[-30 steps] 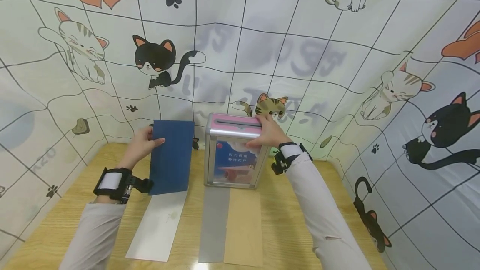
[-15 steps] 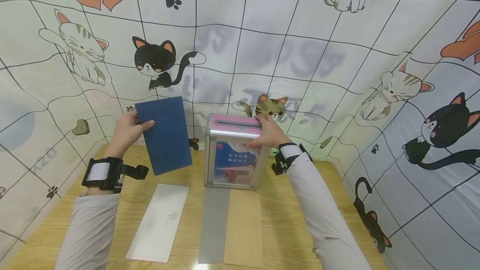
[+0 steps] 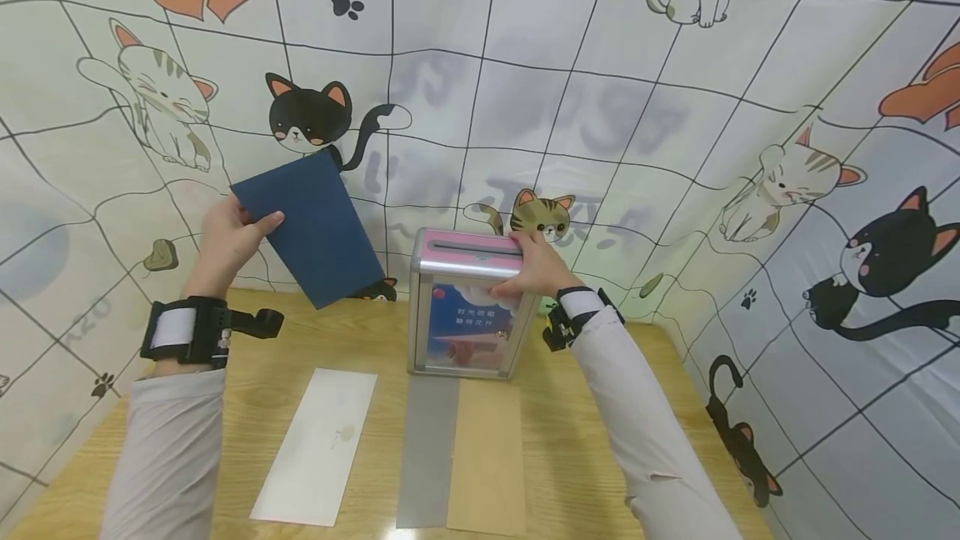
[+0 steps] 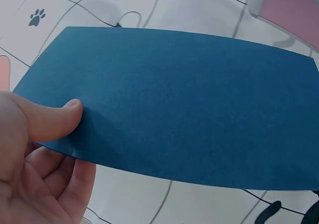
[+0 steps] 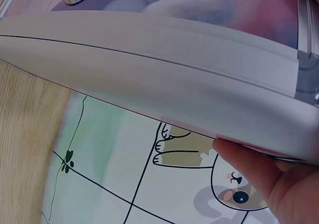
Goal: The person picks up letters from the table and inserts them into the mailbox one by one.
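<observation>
My left hand [image 3: 227, 242] pinches a flat blue envelope [image 3: 315, 227] by its left edge, thumb on the near face. The envelope is held tilted in the air, left of the slotted letter box; no flap shows on its visible side. In the left wrist view the thumb lies across the blue envelope [image 4: 189, 109], with the fingers partly behind it. The letter box [image 3: 431, 323] stands upright, with a pink slotted top, metal frame and clear front over a printed picture. My right hand [image 3: 542, 265] grips its upper right edge; some fingers are hidden behind it.
A white envelope-sized paper [image 3: 318, 448] lies on the wooden table [image 3: 585, 457]. Grey [image 3: 427, 457] and tan [image 3: 487, 461] pieces lie side by side before the box. A cat-printed cloth [image 3: 465, 107] hangs close behind and at both sides.
My left hand has lifted the blue envelope up and left, tilting it, away from the white paper it partly covered. The right hand and letter box have stayed in place.
</observation>
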Motion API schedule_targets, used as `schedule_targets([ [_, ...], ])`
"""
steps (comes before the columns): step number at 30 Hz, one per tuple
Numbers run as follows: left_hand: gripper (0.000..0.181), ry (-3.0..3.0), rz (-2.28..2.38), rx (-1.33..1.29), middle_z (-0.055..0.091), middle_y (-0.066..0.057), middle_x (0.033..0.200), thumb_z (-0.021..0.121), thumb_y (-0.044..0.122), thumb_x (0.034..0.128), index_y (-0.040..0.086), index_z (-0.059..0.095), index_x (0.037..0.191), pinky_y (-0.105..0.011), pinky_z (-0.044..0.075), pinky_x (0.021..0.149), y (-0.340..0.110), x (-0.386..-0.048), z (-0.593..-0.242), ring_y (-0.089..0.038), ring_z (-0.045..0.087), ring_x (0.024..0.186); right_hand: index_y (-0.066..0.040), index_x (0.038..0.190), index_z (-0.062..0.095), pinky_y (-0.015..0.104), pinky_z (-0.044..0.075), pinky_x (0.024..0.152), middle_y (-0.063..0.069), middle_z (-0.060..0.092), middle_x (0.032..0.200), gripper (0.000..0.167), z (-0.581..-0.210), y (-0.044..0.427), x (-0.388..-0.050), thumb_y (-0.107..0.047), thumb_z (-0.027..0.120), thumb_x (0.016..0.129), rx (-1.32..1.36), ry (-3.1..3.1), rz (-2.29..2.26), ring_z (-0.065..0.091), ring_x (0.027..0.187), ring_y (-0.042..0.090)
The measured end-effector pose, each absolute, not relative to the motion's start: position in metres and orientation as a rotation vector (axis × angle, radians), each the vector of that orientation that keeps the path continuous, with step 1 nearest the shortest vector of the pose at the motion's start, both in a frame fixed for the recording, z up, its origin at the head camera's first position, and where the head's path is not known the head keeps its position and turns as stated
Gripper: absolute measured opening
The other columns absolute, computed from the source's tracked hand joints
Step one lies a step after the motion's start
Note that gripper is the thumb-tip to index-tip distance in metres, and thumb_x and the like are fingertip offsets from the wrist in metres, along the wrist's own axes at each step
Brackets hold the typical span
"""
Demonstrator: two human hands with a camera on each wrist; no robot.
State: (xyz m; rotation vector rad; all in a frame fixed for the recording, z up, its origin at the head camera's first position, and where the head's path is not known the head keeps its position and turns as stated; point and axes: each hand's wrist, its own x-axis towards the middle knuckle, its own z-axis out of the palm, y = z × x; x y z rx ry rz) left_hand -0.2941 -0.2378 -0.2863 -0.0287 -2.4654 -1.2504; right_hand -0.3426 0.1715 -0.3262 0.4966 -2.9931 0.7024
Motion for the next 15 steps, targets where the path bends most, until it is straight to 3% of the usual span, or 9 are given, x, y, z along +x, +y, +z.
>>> schedule_targets([
  [2,0.047,-2.448,-1.266,-0.011,0.058,-0.027,0.112,0.054,0.024,0.0905,-0.004,0.044,0.127,-0.027,0.042,0.062,-0.237,-0.294,-0.281,-0.012,0.055,0.08,-0.01,0.138,0.033,0.039,0.044,0.085,0.013,0.038,0.118,0.104,-0.326,0.172,-0.342,-0.042,0.082,0.053,0.495,-2.99,0.698,0.046,0.097,0.025],
  [5,0.051,-2.433,-1.297,0.012,0.059,-0.021,0.113,0.054,0.029,0.0904,-0.002,0.042,0.13,-0.026,0.043,0.061,-0.236,-0.294,-0.275,-0.013,0.055,0.081,-0.009,0.138,0.033,0.039,0.044,0.086,0.012,0.038,0.119,0.105,-0.327,0.172,-0.342,-0.043,0.082,0.052,0.494,-2.989,0.688,0.047,0.097,0.025],
  [7,0.052,-2.414,-1.313,0.016,0.058,-0.018,0.113,0.055,0.03,0.09,0.001,0.042,0.132,-0.022,0.035,0.053,-0.235,-0.295,-0.269,-0.007,0.047,0.072,-0.009,0.139,0.033,0.039,0.044,0.086,0.012,0.038,0.119,0.105,-0.328,0.172,-0.342,-0.043,0.082,0.052,0.493,-2.991,0.686,0.047,0.098,0.025],
  [9,0.053,-2.396,-1.337,0.012,0.058,-0.016,0.115,0.055,0.031,0.0897,0.003,0.041,0.133,-0.02,0.036,0.054,-0.232,-0.296,-0.263,-0.003,0.048,0.071,-0.009,0.139,0.032,0.039,0.044,0.086,0.013,0.038,0.12,0.105,-0.328,0.172,-0.342,-0.043,0.082,0.052,0.498,-2.991,0.685,0.047,0.098,0.025],
  [12,0.054,-2.364,-1.393,0.001,0.053,-0.015,0.126,0.055,0.031,0.0897,0.007,0.039,0.136,-0.02,0.041,0.064,-0.227,-0.296,-0.254,-0.006,0.055,0.086,-0.009,0.139,0.032,0.04,0.044,0.086,0.013,0.038,0.121,0.105,-0.327,0.172,-0.342,-0.043,0.082,0.053,0.506,-2.986,0.69,0.047,0.098,0.025],
  [15,0.053,-2.327,-1.466,-0.014,0.05,-0.013,0.131,0.055,0.028,0.09,0.011,0.038,0.137,-0.025,0.044,0.084,-0.222,-0.297,-0.245,-0.014,0.056,0.107,-0.009,0.139,0.032,0.04,0.044,0.086,0.013,0.039,0.121,0.105,-0.327,0.172,-0.343,-0.043,0.082,0.053,0.511,-2.981,0.693,0.047,0.098,0.025],
])
